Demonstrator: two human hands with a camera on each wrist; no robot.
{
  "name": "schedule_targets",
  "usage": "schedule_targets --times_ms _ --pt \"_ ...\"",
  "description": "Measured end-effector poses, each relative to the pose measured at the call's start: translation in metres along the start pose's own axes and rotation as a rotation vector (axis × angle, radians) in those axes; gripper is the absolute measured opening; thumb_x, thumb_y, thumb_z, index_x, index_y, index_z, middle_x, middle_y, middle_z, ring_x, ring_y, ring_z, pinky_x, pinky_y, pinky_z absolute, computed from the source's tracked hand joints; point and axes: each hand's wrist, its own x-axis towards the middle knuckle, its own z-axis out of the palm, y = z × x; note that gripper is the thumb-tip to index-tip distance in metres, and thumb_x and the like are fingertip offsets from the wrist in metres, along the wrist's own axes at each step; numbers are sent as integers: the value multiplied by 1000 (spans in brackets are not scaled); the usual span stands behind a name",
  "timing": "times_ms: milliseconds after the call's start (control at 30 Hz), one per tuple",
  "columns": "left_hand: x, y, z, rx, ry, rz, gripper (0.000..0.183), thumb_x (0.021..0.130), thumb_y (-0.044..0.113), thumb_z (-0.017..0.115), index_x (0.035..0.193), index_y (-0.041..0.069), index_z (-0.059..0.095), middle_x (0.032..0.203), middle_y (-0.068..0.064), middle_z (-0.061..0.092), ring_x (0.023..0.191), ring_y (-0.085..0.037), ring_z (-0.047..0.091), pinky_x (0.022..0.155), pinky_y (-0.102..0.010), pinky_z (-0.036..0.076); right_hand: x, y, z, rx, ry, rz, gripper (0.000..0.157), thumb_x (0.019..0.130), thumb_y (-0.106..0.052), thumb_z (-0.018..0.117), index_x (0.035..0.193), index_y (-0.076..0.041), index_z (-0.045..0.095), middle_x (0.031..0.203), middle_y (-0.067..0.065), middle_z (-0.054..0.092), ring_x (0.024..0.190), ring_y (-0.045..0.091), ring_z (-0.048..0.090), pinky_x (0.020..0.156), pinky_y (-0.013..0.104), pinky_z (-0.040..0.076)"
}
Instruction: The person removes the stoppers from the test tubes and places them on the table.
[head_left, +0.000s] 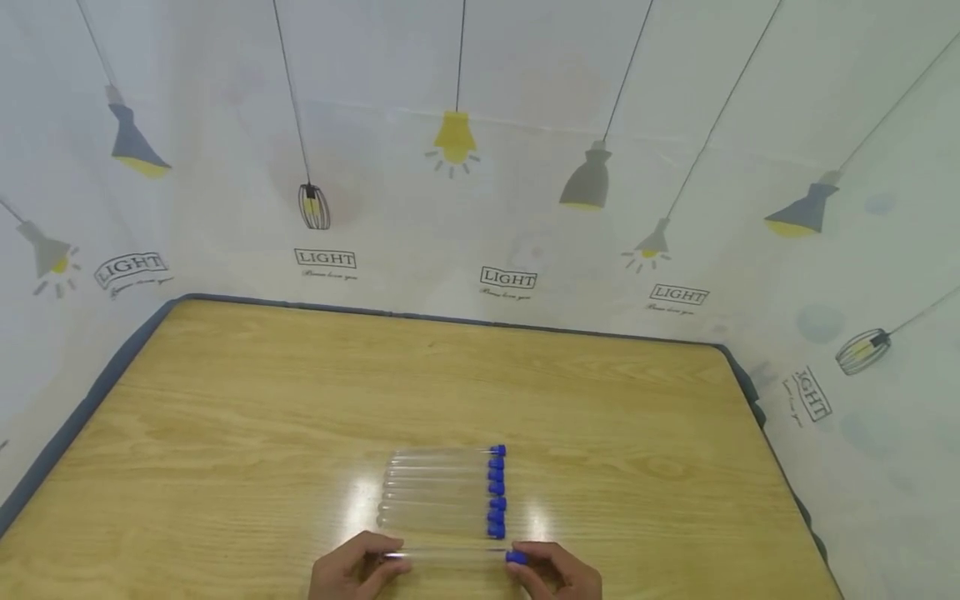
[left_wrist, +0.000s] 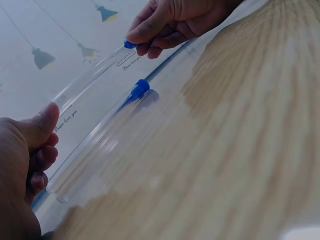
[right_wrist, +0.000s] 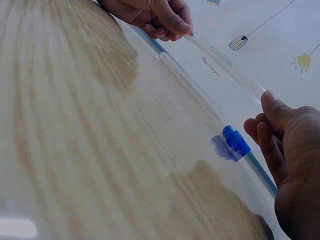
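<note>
A clear test tube [head_left: 453,555] with a blue cap [head_left: 515,557] is held level between both hands, near the front of the table. My left hand [head_left: 358,568] pinches its rounded end between thumb and fingers. At the capped end, my right hand [head_left: 557,570] pinches the blue cap. Both wrist views show the held test tube [left_wrist: 87,80] raised off the tabletop. Just beyond it, several similar test tubes [head_left: 435,492] lie side by side in a row, their blue caps [head_left: 497,488] all toward the right. In the right wrist view, my right hand [right_wrist: 300,145] hides the held tube's cap.
The wooden tabletop [head_left: 300,375] has a dark blue edge [head_left: 390,314] along its back and sides. Behind it hangs a pale wall covering [head_left: 405,225] printed with lamps and the word LIGHT. Light glares off the surface near the row of tubes.
</note>
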Motion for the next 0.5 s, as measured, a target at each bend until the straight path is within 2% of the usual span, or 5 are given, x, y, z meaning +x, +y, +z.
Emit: schedule_targets --times_ms 133,267,400,500 --pt "-3 -2 0 -24 21 -17 40 56 -24 78 90 -5 67 73 -16 67 56 -7 60 43 -18 45 1 1 0 21 6 -60 20 74 0 81 91 -4 72 78 0 71 62 11 67 51 24 53" --pt "-1 1 -2 -10 15 4 42 55 -23 79 90 -3 67 73 -16 66 59 -8 61 46 -18 46 2 2 -1 44 -5 -109 21 73 3 80 92 -2 73 79 3 72 64 12 68 52 24 54" --pt "3 3 -4 -31 -16 30 45 54 -27 76 93 -7 66 73 -17 66 64 -12 65 51 -20 49 2 0 -2 75 -28 -77 19 73 2 81 90 -1 73 78 3 72 63 12 68 51 24 54" --pt "5 3 -5 -78 -35 23 46 55 -30 73 95 -9 64 74 -19 66 67 -15 67 53 -22 51 1 -3 -2 113 -44 2 17 73 -1 81 89 -1 74 76 3 72 61 14 68 50 26 54"
